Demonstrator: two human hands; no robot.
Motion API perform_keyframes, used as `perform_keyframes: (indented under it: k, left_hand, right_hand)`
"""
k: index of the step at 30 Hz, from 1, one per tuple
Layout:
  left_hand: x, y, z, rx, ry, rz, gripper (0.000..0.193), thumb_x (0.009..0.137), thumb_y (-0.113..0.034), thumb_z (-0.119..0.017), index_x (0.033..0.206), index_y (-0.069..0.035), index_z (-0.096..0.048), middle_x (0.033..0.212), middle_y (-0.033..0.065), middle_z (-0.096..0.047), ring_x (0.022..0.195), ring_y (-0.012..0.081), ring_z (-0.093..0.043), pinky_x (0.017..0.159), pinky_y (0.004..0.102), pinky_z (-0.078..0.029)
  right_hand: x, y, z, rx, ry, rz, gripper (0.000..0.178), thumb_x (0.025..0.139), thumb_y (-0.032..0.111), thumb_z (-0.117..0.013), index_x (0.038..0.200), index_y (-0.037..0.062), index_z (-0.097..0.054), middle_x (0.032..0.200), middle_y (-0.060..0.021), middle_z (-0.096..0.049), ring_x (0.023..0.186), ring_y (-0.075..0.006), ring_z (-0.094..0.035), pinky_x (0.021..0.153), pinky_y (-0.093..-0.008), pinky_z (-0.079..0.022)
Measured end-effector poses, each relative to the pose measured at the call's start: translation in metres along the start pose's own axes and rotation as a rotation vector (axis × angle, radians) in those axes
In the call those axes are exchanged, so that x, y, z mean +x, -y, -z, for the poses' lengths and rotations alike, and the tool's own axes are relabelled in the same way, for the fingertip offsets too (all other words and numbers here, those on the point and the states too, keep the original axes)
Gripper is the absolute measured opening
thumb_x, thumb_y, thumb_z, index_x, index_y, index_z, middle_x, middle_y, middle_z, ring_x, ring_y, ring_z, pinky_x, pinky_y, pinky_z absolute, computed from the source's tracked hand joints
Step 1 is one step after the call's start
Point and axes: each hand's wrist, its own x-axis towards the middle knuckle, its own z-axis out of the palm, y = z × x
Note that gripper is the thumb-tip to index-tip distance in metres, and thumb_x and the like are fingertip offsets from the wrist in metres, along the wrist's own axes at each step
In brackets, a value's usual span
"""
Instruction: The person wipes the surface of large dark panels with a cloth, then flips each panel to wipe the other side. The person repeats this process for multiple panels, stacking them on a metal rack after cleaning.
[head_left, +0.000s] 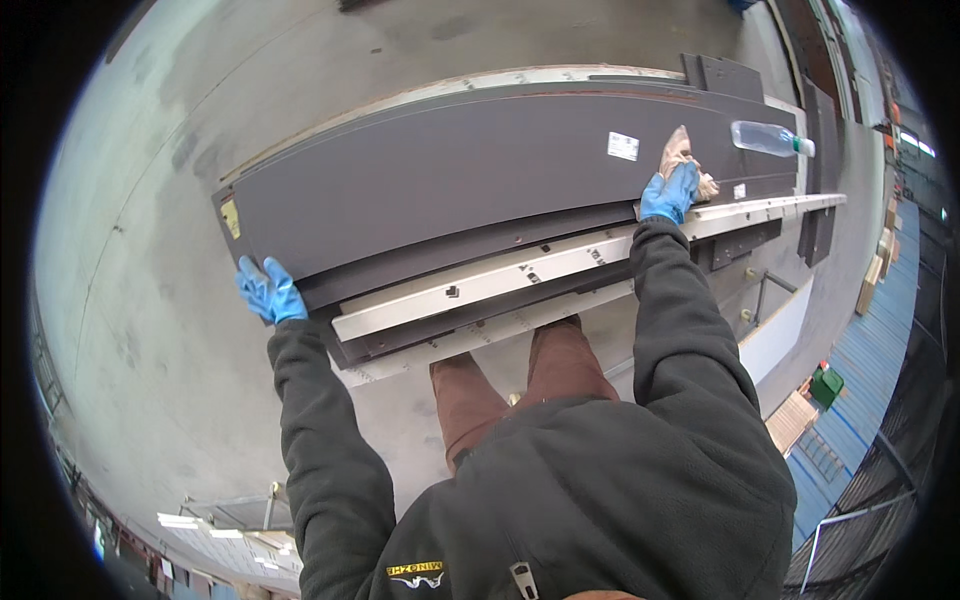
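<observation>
A long dark grey panel (430, 180) lies in front of me on a stack of similar pieces. My left hand (270, 290), in a blue glove, is at the panel's left end near its front corner. Its fingers are apart and it holds nothing. Near the right end, my right hand (672, 192), gloved in blue too, presses a crumpled beige rag (677, 150) against the dark surface. A white label (622, 146) is stuck on the panel just left of the rag. Right of the rag, a clear plastic bottle (765, 138) with a green cap lies on its side.
A pale metal strip (480, 285) with dark marks runs along the stack's front edge, close to my legs. A yellow label (231, 219) sits at the panel's left end. Farther right are a green container (826, 386) and a blue ribbed surface (860, 350).
</observation>
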Motion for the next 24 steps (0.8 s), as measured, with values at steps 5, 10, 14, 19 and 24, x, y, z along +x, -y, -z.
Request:
perform_keyframes:
  k: [5, 10, 14, 19, 24]
  left_hand:
    - [0.001, -0.001, 0.003, -0.004, 0.037, 0.03, 0.075, 0.105, -0.056, -0.049, 0.16, -0.006, -0.039, 0.162, 0.0299, -0.037, 0.15, 0.0446, -0.034, 0.123, 0.0552, -0.027]
    - [-0.002, -0.005, 0.004, 0.033, 0.016, 0.072, 0.081, 0.102, -0.061, -0.052, 0.161, -0.008, -0.038, 0.165, 0.0291, -0.033, 0.154, 0.0433, -0.028, 0.125, 0.0542, -0.021]
    - [0.0, -0.007, 0.005, 0.006, 0.015, 0.077, 0.083, 0.101, -0.062, -0.053, 0.161, -0.008, -0.038, 0.166, 0.0293, -0.032, 0.155, 0.0434, -0.028, 0.126, 0.0547, -0.021]
    - [0.001, -0.002, 0.004, 0.028, 0.02, 0.047, 0.083, 0.101, -0.062, -0.052, 0.162, -0.008, -0.037, 0.166, 0.0288, -0.033, 0.155, 0.0427, -0.028, 0.126, 0.0547, -0.021]
    - [0.006, 0.004, 0.004, 0.013, 0.054, 0.033, 0.077, 0.105, -0.057, -0.048, 0.162, -0.005, -0.037, 0.164, 0.0276, -0.036, 0.155, 0.041, -0.028, 0.125, 0.0528, -0.023]
  right_hand:
    - [0.045, -0.13, 0.004, 0.214, -0.01, -0.222, 0.054, 0.096, 0.021, -0.063, 0.145, -0.0012, -0.056, 0.144, -0.0237, -0.06, 0.136, -0.0411, -0.054, 0.12, -0.0503, -0.037]
    - [0.12, -0.17, 0.097, 0.519, -0.167, -0.802, 0.042, 0.102, 0.019, -0.051, 0.14, 0.003, -0.062, 0.126, -0.0159, -0.071, 0.109, -0.0349, -0.072, 0.097, -0.0462, -0.059]
    - [0.115, 0.022, 0.081, 0.58, 0.052, 0.038, 0.052, 0.091, 0.001, -0.056, 0.143, 0.0031, -0.058, 0.127, -0.0177, -0.069, 0.11, -0.0297, -0.069, 0.096, -0.0384, -0.057]
    - [-0.001, 0.363, 0.049, 0.339, 0.219, 0.795, 0.04, 0.093, 0.017, -0.06, 0.131, 0.0046, -0.063, 0.135, -0.0219, -0.06, 0.124, -0.0373, -0.059, 0.117, -0.0505, -0.041]
    - [-0.041, 0.469, 0.042, 0.802, 0.24, 0.824, 0.044, 0.097, 0.017, -0.056, 0.139, 0.004, -0.058, 0.151, -0.0231, -0.051, 0.143, -0.0376, -0.049, 0.123, -0.0493, -0.035]
